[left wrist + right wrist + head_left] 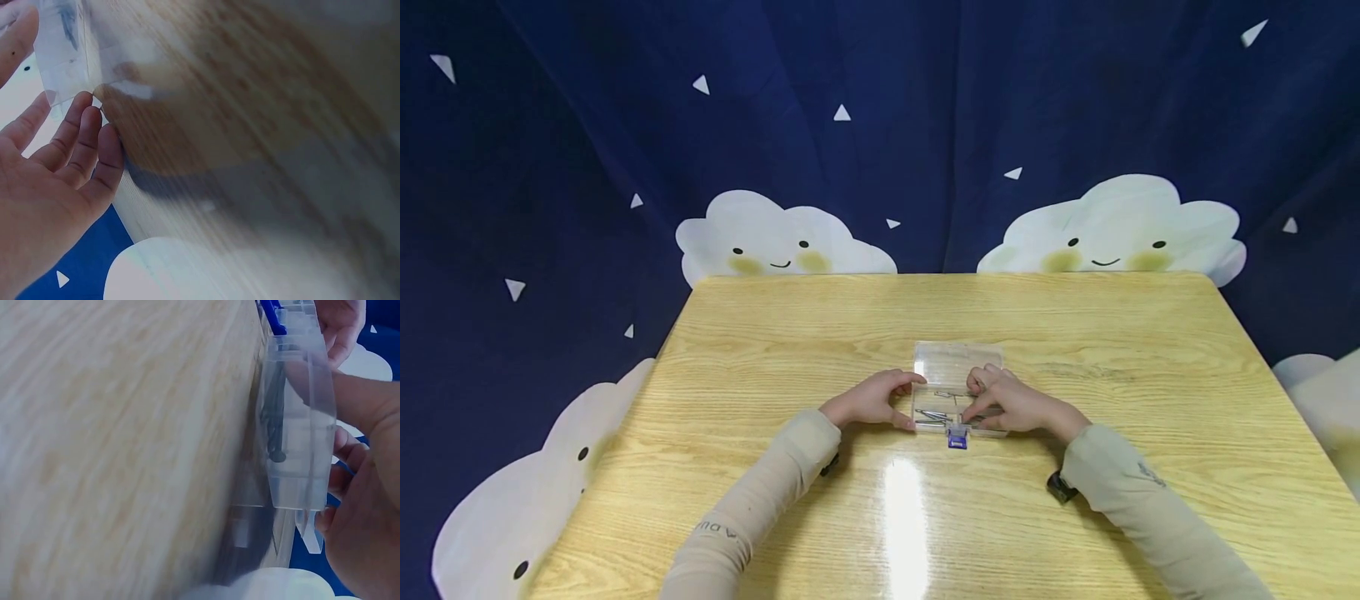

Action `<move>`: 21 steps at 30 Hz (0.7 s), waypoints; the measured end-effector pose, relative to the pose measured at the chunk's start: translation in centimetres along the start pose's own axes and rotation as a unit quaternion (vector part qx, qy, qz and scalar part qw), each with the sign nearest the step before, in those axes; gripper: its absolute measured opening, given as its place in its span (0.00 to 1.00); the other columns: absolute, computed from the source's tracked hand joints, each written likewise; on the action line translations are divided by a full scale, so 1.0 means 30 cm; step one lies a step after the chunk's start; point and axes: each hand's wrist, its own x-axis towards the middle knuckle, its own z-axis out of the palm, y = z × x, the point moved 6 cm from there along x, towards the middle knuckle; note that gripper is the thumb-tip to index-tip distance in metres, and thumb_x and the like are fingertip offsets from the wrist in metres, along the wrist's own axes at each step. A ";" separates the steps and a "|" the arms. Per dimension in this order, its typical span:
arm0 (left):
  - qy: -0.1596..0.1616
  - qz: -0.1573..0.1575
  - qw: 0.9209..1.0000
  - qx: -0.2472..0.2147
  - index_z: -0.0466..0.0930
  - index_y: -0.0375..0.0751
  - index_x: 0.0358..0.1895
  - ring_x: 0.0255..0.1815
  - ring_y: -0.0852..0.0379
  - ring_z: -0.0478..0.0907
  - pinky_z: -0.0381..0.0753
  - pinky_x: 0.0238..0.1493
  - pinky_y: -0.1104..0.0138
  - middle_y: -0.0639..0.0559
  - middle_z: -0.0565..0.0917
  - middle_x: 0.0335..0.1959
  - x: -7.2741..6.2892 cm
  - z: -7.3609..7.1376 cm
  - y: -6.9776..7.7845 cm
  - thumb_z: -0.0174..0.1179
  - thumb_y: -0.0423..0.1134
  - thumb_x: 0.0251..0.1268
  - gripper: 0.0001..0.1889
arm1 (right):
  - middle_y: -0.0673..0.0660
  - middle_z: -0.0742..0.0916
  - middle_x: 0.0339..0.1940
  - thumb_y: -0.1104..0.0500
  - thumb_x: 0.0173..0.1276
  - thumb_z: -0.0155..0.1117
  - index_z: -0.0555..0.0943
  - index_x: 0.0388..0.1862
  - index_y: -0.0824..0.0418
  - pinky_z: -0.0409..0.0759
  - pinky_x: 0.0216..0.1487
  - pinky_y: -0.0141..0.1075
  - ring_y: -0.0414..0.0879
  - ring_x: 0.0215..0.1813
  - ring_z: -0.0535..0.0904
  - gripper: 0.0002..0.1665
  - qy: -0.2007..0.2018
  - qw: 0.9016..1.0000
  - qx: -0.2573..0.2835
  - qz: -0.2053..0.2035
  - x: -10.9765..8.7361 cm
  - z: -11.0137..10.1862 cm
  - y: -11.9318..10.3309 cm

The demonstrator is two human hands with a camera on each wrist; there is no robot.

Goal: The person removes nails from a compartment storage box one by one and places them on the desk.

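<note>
A clear plastic box (936, 402) lies on the table with its lid (946, 365) folded back and a blue latch (957, 438) at the front. Long metal screws or nails (932, 415) lie in its left compartment. My left hand (877, 399) grips the box's left end, thumb at the front corner, fingers at the back. From the right, my right hand (1013, 403) reaches into the right compartment, index finger pointing down. In the right wrist view, the thumb is beside dark metal pieces (275, 419). I cannot tell whether the right fingertips pinch one.
The box stands mid-table on a light wooden table (775, 333), whose far edge meets a dark blue curtain (910, 125) printed with clouds and triangles. A bright light reflection (906, 525) shows on the wood between the forearms. Each wrist bears a small dark camera (1062, 487).
</note>
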 end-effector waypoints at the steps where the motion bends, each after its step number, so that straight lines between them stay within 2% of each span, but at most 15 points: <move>1: 0.000 -0.001 1.000 0.000 0.66 0.41 0.62 0.46 0.53 0.70 0.67 0.52 0.64 0.47 0.74 0.44 0.000 0.000 0.000 0.71 0.43 0.46 0.37 | 0.46 0.63 0.32 0.57 0.51 0.70 0.86 0.35 0.48 0.52 0.38 0.36 0.41 0.37 0.54 0.10 0.002 1.000 0.000 0.001 0.000 0.001 0.001; 7: -0.003 -0.003 1.000 0.004 0.66 0.41 0.62 0.46 0.53 0.70 0.67 0.51 0.64 0.47 0.74 0.43 0.000 -0.001 0.002 0.70 0.43 0.47 0.36 | 0.45 0.63 0.32 0.57 0.50 0.71 0.86 0.33 0.47 0.51 0.37 0.36 0.41 0.37 0.54 0.10 0.015 1.000 -0.002 0.003 -0.004 0.010 0.010; 14: -0.003 0.002 1.000 0.005 0.66 0.41 0.61 0.46 0.53 0.70 0.67 0.51 0.65 0.47 0.74 0.43 -0.002 -0.001 0.003 0.70 0.43 0.47 0.36 | 0.44 0.63 0.32 0.58 0.48 0.72 0.86 0.32 0.46 0.50 0.37 0.37 0.41 0.37 0.54 0.10 0.028 0.999 0.021 0.011 -0.005 0.014 0.017; 21: -0.001 -0.003 1.000 0.000 0.66 0.41 0.62 0.47 0.54 0.70 0.67 0.52 0.65 0.47 0.74 0.44 0.000 -0.001 -0.001 0.70 0.43 0.47 0.36 | 0.44 0.63 0.32 0.58 0.49 0.72 0.86 0.31 0.48 0.48 0.36 0.37 0.39 0.37 0.53 0.09 0.069 0.996 0.047 -0.020 -0.011 0.008 0.018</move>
